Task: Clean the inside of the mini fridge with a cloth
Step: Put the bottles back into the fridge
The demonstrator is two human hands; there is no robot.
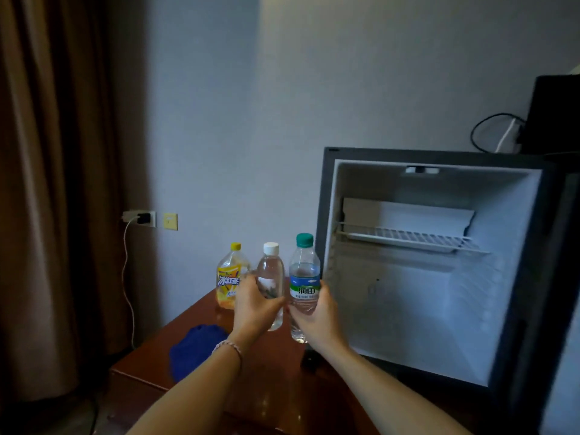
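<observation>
The mini fridge (pixel 326 215) stands open on a wooden table (pixel 276 381), its white inside bare except for a wire shelf (pixel 408 238). A blue cloth (pixel 194 350) lies crumpled on the table, left of my arms. My left hand (pixel 255 306) grips a clear bottle with a white cap (pixel 270 268). My right hand (pixel 317 315) grips a water bottle with a green cap (pixel 304 271). Both bottles are upright, just left of the fridge opening.
A yellow iced-tea bottle (pixel 229 277) stands at the table's far edge, behind my left hand. A brown curtain (pixel 47 183) hangs at the left. A wall socket with a plugged charger (pixel 141 218) and its cable sit beside it. A dark device (pixel 552 114) rests on the fridge top.
</observation>
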